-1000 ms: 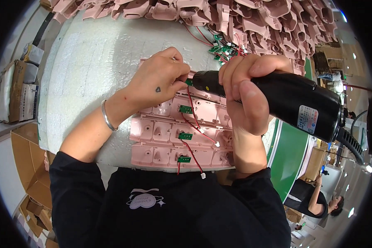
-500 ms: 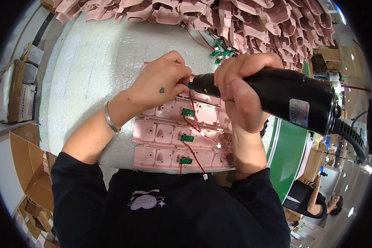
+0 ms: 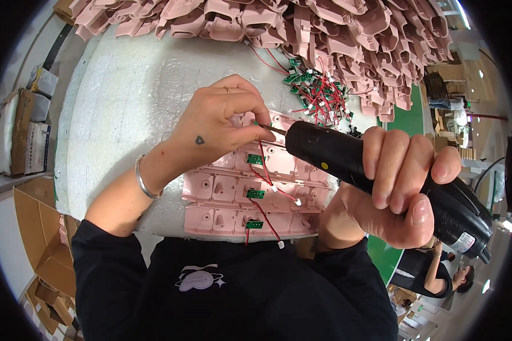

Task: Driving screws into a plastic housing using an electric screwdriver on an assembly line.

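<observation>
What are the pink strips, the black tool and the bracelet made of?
The pink strips look like smooth, slightly shiny plastic, judging by their thin moulded shapes. The black tool seems hard plastic, from its dull sheen; coated metal is possible. The bracelet looks like polished silvery metal: it glints.

Single fisheye view from the wearer's head, looking down at close range, left hand (image 3: pixel 217 115) near centre, right hand (image 3: pixel 403 187) farther right, black shirt (image 3: pixel 279 290) below.

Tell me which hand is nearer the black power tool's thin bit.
Left. The left hand has its fingertips close by the bit; the right hand grips the power tool farther back.
</observation>
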The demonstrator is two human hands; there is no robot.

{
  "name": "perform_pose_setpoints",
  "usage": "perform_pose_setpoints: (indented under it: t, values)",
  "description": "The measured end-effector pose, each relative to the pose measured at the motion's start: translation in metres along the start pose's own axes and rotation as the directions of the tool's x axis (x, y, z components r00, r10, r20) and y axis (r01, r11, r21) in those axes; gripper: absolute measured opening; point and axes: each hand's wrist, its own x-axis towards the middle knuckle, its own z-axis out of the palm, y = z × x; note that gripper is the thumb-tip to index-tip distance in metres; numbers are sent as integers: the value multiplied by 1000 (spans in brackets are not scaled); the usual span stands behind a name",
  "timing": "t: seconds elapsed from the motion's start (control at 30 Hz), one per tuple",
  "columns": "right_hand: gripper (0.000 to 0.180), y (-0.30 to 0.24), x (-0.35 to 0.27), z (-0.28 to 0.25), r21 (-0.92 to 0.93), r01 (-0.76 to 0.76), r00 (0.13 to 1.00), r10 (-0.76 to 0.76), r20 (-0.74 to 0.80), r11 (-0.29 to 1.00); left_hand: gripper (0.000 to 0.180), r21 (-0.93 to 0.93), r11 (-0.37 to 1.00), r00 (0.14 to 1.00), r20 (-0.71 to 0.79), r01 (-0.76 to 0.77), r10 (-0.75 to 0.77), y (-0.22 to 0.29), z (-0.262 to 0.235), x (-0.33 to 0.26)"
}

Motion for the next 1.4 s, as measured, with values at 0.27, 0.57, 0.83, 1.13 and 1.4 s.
perform_pose_setpoints:
  t: [0.27, 0.57, 0.83, 1.13, 1.4]
  values:
    - [27, -6, -1, 1, -2, 22, 1000, -22, -19, 1000, 16, -25, 1000, 1000, -19, -5, 5, 4, 2, 0]
    - [26, -7, -2, -2, -33, 11, 999, -10, 44, 999, 16, -40, 999, 999, 40, 21, -19, 7, -1, -1]
    - [23, -3, -4, 2, -86, 2, 999, 2, 45, 996, 13, -39, 999, 998, 53, 34, -32, 8, 1, -5]
    - [29, 35, -20, -5, -71, -133, 982, 122, -141, 989, 34, 265, 964, 997, 64, 26, -45, -14, -20, 5]
    - [29, 42, -21, -5, -62, -165, 983, 159, -91, 984, 22, 270, 963, 991, 131, -23, -14, -30, -2, -1]
